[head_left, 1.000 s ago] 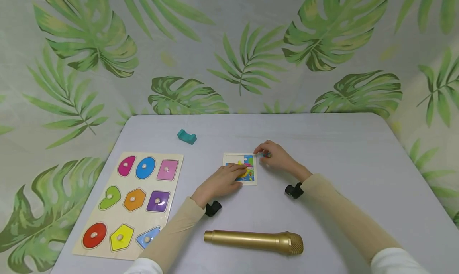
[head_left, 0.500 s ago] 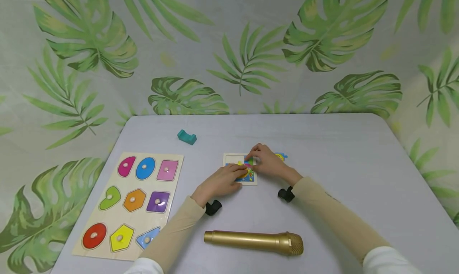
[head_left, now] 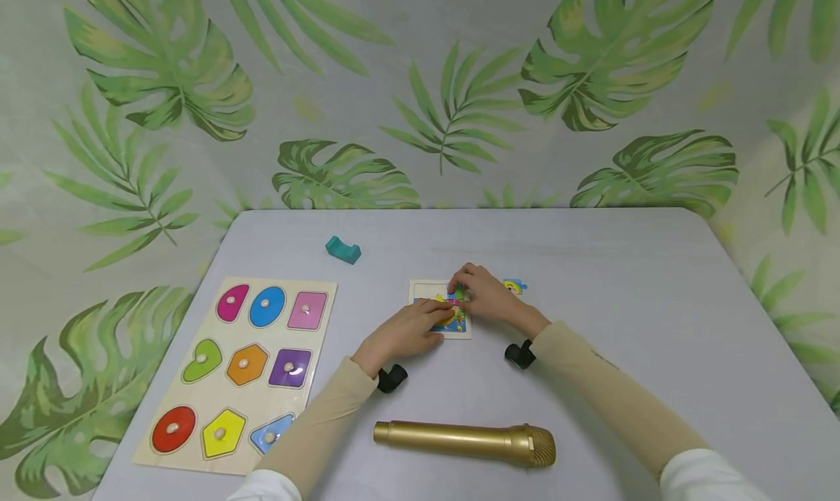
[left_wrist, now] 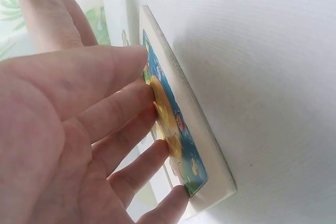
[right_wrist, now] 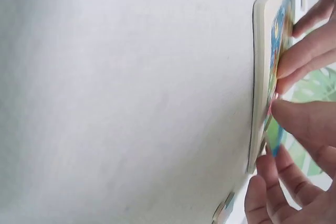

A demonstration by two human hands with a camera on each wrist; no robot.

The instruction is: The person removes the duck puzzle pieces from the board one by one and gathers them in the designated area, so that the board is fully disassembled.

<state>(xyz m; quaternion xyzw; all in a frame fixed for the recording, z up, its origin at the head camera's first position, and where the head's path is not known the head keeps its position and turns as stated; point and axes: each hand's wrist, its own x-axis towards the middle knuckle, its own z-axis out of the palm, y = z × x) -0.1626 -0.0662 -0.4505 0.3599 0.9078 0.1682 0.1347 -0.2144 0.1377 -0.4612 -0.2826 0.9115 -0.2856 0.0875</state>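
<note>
A small jigsaw puzzle [head_left: 459, 335] in a pale wooden frame lies flat at the table's middle, its upper left bare of pieces. My left hand [head_left: 407, 331] rests its fairly straight fingers on the picture; in the left wrist view the fingertips touch a yellow figure [left_wrist: 164, 109]. At the frame's upper right corner, my right hand [head_left: 487, 295] pinches a green and blue puzzle piece [right_wrist: 274, 136] between thumb and fingers. That piece stands tilted above the frame in the right wrist view. Just right of this hand, another puzzle piece [head_left: 514, 286], blue and yellow, lies on the table.
A wooden peg board [head_left: 252, 406] with several coloured shapes lies at the left, partly under the left forearm. In front lies a gold microphone [head_left: 464, 443]. A teal curved block [head_left: 343, 250] sits farther back. Behind the table [head_left: 623, 268] hangs a leaf-patterned cloth [head_left: 459, 107].
My right hand has moved left from beside the frame onto its upper right corner. The blue and yellow piece now shows on the table to its right. My left hand stays in place.
</note>
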